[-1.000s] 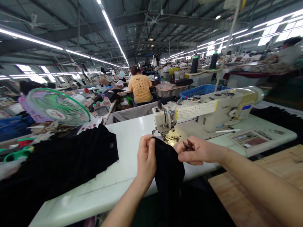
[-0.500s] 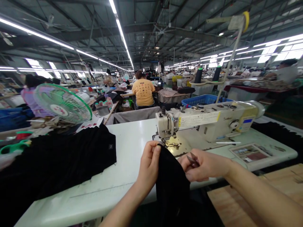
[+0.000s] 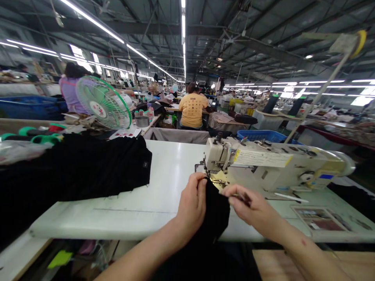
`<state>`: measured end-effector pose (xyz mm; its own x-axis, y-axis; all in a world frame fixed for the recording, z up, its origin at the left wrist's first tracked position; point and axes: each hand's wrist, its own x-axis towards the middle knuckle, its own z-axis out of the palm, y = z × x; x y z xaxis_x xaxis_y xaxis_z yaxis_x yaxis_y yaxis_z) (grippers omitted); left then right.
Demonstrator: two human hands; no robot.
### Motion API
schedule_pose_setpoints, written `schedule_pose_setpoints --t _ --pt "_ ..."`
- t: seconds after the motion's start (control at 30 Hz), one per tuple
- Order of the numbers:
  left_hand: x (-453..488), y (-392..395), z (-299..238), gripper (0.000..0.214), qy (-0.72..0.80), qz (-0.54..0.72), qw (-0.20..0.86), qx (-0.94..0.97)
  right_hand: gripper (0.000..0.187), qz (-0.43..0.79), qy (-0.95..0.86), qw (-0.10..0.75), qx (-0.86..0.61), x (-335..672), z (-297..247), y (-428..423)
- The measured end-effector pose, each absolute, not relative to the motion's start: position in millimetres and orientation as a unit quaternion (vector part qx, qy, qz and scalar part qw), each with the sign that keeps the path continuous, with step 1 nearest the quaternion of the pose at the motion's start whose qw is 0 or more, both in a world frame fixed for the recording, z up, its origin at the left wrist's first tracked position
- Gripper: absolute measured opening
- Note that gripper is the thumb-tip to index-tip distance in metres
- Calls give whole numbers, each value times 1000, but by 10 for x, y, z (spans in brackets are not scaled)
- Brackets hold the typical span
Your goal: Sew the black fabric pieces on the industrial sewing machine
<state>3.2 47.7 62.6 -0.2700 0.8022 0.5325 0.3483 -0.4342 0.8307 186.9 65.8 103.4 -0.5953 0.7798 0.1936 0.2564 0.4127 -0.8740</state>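
Observation:
My left hand pinches the upper edge of a piece of black fabric between thumb and fingers, just in front of the sewing machine's needle area. The cloth hangs down from there toward my lap. My right hand is closed around a small pair of thread snips, mostly hidden by the fingers. Its fingertips are close to the right edge of the fabric; whether they touch it I cannot tell. Behind both hands stands the white sewing machine, with a lit metal plate under its head.
Black garments with a small label are piled on the left of the white table. A green fan stands beyond them. Behind the machine is a blue basket. A person in a yellow shirt sits ahead.
The view has turned left and tilted down. My right hand has shifted its hold on the snips, whose blades showed before, and its fingertips now point toward the fabric's upper edge. The left hand keeps its pinch.

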Motion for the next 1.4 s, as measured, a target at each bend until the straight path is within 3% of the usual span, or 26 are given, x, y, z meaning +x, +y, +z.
schedule_pose_setpoints --t 0.07,0.17,0.37,0.6,0.87,1.13,1.27,1.4 --pt "-5 510 643 13 513 635 185 548 25 491 -730 330 -343 1916 978 696" --pt "-73 554 735 13 527 653 207 502 30 542 -714 304 -323 1977 936 701" --pt "-87 504 832 13 478 622 316 534 16 370 -842 253 -300 1937 1048 660" --pt "-80 507 794 14 453 621 363 527 33 658 -682 203 -248 2018 996 721" --pt "-156 611 750 17 449 621 418 487 36 597 -718 231 -274 2012 1037 653" --pt "-139 466 810 11 473 581 291 595 26 486 -750 208 -397 1986 1050 679" --pt "-31 331 832 9 466 538 214 669 33 426 -736 275 -448 1884 1055 654" --pt "30 261 849 9 449 565 152 675 38 461 -690 357 -429 1758 1024 621"
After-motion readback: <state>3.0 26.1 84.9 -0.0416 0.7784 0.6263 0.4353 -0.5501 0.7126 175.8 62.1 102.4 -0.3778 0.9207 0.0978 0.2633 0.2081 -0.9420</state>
